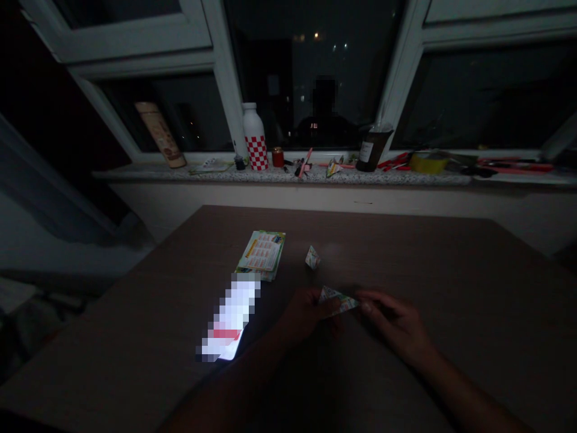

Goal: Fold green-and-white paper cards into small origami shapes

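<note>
A small folded piece of printed paper (339,300) lies between my two hands, low over the brown table (451,288). My left hand (306,313) pinches its left end with the fingers closed. At the right end, my right hand (392,319) presses on it with closed fingertips. A smaller folded paper shape (312,257) stands on the table just beyond them. The room is dark and fine detail is hard to see.
A stack of printed paper sheets (262,254) lies left of the folded shape. A lit phone (231,325) lies by my left forearm. The window sill (288,174) holds a red-checked white bottle (255,144), a dark jar (372,149), pens and clutter.
</note>
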Available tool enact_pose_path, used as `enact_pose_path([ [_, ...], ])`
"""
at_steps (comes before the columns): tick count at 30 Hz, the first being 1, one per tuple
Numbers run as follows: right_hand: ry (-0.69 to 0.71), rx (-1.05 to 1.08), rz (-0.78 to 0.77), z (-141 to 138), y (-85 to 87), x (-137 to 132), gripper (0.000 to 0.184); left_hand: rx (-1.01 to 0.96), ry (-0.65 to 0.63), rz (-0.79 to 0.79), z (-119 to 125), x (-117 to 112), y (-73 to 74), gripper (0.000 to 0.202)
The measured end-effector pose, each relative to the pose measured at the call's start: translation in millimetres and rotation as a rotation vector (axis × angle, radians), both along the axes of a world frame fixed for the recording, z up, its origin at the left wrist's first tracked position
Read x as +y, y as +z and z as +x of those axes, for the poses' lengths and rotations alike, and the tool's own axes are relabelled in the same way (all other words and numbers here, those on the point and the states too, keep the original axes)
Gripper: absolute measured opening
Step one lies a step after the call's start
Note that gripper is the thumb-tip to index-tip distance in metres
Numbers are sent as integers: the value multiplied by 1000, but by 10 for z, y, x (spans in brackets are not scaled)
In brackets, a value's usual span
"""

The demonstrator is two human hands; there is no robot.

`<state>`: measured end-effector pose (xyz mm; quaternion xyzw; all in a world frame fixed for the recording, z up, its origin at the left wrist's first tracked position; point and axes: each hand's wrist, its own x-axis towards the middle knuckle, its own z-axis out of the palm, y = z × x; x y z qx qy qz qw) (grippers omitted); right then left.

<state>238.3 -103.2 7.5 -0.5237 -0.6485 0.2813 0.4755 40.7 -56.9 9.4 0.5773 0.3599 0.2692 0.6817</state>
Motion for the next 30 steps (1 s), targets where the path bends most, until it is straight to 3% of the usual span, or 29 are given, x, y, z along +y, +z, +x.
enact_pose_path([
  [6, 59, -12, -89, -78, -14, 4, 23, 58, -16, 64, 25, 8, -24, 39],
  [9, -4, 81, -167, -77, 8, 18, 30, 30, 114, 185, 36, -3, -11, 32],
  [11, -72, 156, -194, -56, 15, 37, 32, 29, 219, 302, 27, -19, 1, 42],
  [13, -113, 222, -199, -28, 5, 64, 34, 120, 281, 428, 6, -35, 11, 46],
  [17, -124, 307, -219, 6, -45, 114, 35, 376, 289, 630, -32, -46, 28, 28],
  [20, -95, 332, -228, -7, -71, 126, 35, 463, 278, 737, -33, -38, 42, 20],
  [25, -105, 180, -246, -33, -99, 99, 36, 498, 301, 750, -38, -16, 38, 19],
  [30, -88, -105, -142, -22, -121, 82, 29, 500, 306, 671, -59, 22, -1, 22],
])
